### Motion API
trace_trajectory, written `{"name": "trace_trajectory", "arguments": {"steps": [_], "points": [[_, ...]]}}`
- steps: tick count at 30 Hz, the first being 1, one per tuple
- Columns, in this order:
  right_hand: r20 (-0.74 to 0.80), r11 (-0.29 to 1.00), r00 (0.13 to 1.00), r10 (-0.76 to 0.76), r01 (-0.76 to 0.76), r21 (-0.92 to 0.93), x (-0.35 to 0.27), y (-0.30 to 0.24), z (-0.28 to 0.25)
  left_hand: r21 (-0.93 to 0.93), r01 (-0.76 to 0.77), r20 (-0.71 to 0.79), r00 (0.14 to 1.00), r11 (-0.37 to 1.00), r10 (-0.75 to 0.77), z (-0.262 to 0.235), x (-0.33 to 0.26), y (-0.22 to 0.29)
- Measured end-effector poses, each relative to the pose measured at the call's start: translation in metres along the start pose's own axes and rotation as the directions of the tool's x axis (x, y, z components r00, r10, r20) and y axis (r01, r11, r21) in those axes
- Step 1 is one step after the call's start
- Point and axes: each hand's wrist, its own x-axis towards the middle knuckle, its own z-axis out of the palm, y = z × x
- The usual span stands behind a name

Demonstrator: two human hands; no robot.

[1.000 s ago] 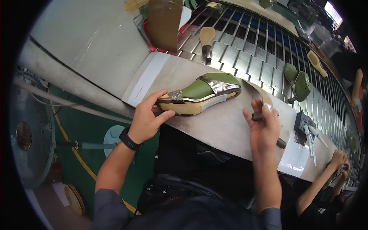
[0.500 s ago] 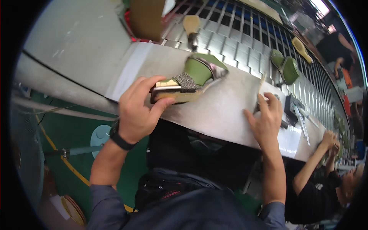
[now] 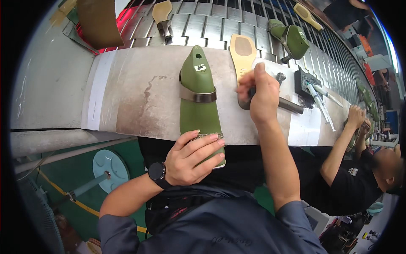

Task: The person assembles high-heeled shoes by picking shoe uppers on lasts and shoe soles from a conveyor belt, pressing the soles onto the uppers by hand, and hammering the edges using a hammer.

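A green shoe last [image 3: 198, 116] lies on the bench in front of me, its holed, narrower end pointing away. A brown metallic strap [image 3: 198, 95] crosses it, and a glittery strap shows by my fingers. My left hand [image 3: 195, 158] is closed over the near end of the last. To the right, my right hand [image 3: 264, 93] hovers beside a tan insole [image 3: 242, 51], its fingers partly blurred. A dark rod-like handle [image 3: 292, 106] shows beyond that hand, with a metal knob [image 3: 280, 77] near it; whether the hand touches either is hidden.
A slatted metal conveyor [image 3: 211, 21] runs behind the bench, carrying another tan sole piece [image 3: 162, 15] and a strapped green last [image 3: 294, 40]. Right of me are a dark block [image 3: 305, 82] and white pen-like sticks [image 3: 318, 101]. A co-worker's hands [image 3: 357, 116] are at the far right.
The last has been turned from lying sideways to pointing away, and sits nearer me. My left hand has shifted to its near end. The tan insole shows fully; my right hand has lifted and blurred.
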Motion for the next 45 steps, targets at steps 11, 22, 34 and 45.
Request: {"name": "trace_trajectory", "arguments": {"steps": [11, 22, 34, 45], "points": [[-0.118, 0.983, 0.992, -0.041, 0.019, -0.182, 0.011, 0.004, 0.015, -0.027, 0.053, -0.012, 0.998, 0.998, -0.054, 0.001, -0.012, 0.009], [-0.118, 0.972, 0.966, -0.231, 0.225, -0.065, -0.020, 0.031, -0.006, -0.076, 0.038, 0.007, 0.999, 0.996, -0.037, -0.024, -0.066, 0.045], [0.066, 0.805, 0.930, -0.361, 0.346, -0.483, -0.059, 0.013, -0.021, 0.121, -0.062, 0.069, 0.996, 0.991, 0.054, -0.030, -0.003, -0.010], [0.135, 0.868, 0.973, 0.187, -0.228, 0.441, -0.237, 0.034, -0.084, 0.133, -0.362, 0.146, 0.928, 0.923, 0.343, -0.028, 0.055, -0.033]]}}
